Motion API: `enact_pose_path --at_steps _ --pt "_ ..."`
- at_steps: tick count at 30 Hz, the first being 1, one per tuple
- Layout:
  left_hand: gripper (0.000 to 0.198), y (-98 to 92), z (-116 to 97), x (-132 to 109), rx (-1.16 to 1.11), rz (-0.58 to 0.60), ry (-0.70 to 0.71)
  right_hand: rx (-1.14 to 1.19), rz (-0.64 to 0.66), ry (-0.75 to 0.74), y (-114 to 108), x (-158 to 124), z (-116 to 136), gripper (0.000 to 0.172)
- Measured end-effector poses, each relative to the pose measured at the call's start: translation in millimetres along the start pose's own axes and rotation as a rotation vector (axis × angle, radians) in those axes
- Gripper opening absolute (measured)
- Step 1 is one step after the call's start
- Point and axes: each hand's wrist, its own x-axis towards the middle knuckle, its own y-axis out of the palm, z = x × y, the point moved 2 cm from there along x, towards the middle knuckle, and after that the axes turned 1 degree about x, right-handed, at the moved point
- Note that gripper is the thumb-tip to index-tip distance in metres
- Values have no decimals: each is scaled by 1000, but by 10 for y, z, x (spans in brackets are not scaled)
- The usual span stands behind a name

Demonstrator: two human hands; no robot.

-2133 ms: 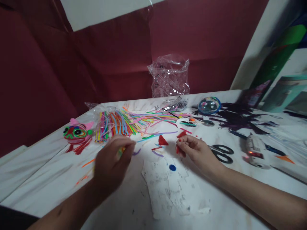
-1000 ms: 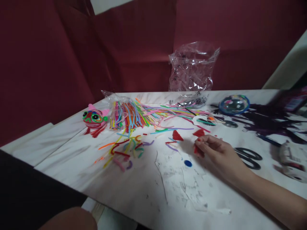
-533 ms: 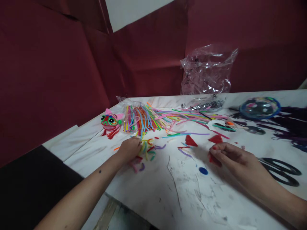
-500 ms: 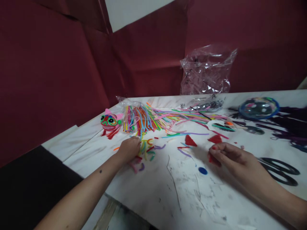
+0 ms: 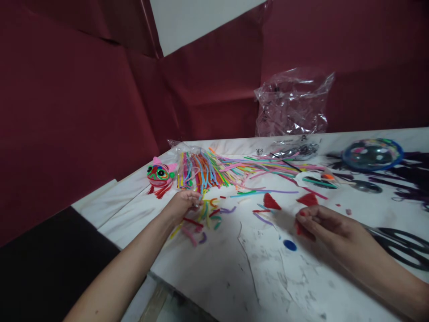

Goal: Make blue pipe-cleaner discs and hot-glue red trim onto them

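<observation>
My left hand hovers over a scatter of short pipe cleaner pieces in several colours, fingers loosely bent and apart, with nothing visible in them. My right hand pinches a red fuzzy piece between thumb and fingers; part of it is hidden by the hand. Two similar red triangular pieces, one on the left and one on the right, lie just beyond that hand. A blue disc is on the paper between my hands.
A pipe cleaner bundle spills from a clear bag, beside a colourful animal-face figure. Black scissors lie by my right wrist. Farther back are a clear plastic bag, a blue-rimmed dome and dark purple strands.
My left hand has loosened from a closed shape and its fingers have spread somewhat. My right hand keeps its pinch on the red piece. The whole view has shifted slightly.
</observation>
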Motion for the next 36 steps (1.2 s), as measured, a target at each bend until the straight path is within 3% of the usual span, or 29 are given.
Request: enact_pose_path --at_steps 5,9,12,17,20,23,36 --pt "16 -2 -32 -44 -173 10 -39 0 11 -22 -1 15 -34 40" --pt "16 109 -208 -146 -265 55 -39 56 24 -16 8 38 -93 36" --pt "17 397 -412 -286 -294 151 -42 159 65 60 56 3 -41 35" --pt "17 1112 -669 -528 -270 351 -9 357 182 83 135 -56 80 32" --pt "16 1476 -650 -576 -363 378 -20 401 147 54 124 -66 75 30" --pt "16 1688 -539 -549 -409 350 -21 375 132 -2 111 -61 54 31" --pt "7 1804 -385 -572 -460 388 -44 185 122 -101 100 -80 32 23"
